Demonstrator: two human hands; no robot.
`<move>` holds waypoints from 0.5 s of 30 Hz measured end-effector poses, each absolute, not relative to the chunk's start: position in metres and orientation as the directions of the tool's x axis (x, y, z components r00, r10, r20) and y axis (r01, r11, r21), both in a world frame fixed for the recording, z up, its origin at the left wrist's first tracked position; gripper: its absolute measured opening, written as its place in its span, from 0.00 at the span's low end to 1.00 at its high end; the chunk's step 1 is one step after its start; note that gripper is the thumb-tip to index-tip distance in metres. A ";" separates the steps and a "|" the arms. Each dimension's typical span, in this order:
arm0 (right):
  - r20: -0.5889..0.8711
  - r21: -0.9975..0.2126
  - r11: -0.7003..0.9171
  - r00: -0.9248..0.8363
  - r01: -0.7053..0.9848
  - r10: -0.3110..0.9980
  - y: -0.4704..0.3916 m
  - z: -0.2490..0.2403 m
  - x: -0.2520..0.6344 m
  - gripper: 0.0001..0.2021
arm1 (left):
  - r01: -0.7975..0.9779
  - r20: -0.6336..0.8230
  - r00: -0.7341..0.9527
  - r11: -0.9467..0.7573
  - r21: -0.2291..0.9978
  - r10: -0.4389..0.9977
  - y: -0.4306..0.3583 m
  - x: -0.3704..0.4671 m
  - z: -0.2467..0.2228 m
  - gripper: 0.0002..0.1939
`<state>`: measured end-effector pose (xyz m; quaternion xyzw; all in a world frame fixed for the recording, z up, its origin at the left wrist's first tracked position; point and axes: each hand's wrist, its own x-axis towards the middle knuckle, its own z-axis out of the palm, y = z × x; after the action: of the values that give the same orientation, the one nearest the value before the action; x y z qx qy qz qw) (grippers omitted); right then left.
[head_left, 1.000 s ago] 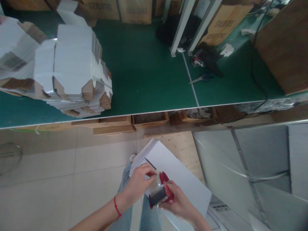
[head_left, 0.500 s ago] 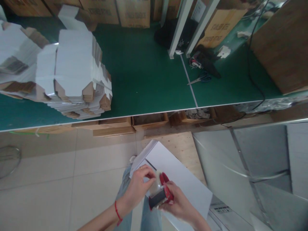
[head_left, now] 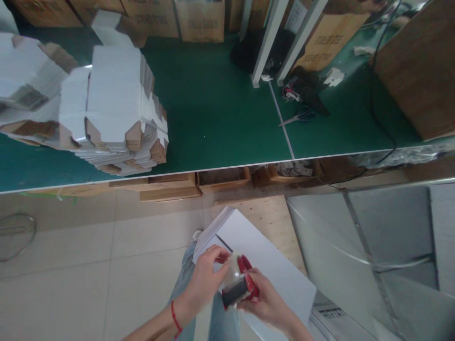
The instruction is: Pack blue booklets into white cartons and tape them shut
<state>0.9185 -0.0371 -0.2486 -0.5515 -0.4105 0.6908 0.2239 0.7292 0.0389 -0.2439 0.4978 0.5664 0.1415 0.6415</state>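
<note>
Head view, near to far: both hands sit almost as a second ago, shifted slightly right. The right hand [head_left: 265,303] grips a red plastic tape dispenser [head_left: 239,283]; the left hand [head_left: 206,279] pinches its glossy clear tape roll over a flat white box [head_left: 270,267] on the lap. Beyond, jagged stacked cardboard blanks [head_left: 106,113] lie on the green table [head_left: 213,113]; scissors [head_left: 298,116] look tiny. Forearms are cut off.

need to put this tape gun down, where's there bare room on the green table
Bare green table lies between the stack of flat white cartons and the scissors. It is crowded left, under the cartons, and along the back by the brown boxes.
</note>
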 end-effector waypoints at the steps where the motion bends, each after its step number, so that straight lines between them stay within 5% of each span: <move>1: -0.580 -0.813 -0.562 -0.295 0.150 0.759 -0.037 -0.248 0.918 0.15 | 0.377 -0.615 0.309 0.500 0.779 0.725 0.037 0.725 -0.246 0.10; 15: -0.521 -0.852 -0.455 -0.353 0.259 0.777 -0.041 -0.246 0.910 0.15 | 0.292 -0.860 0.160 0.809 0.511 0.485 0.019 0.704 -0.262 0.15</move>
<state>0.9101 -0.0405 -0.2462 -0.5344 -0.4844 0.6646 0.1950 0.7044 0.0187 -0.2617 0.3015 0.6443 0.0692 0.6994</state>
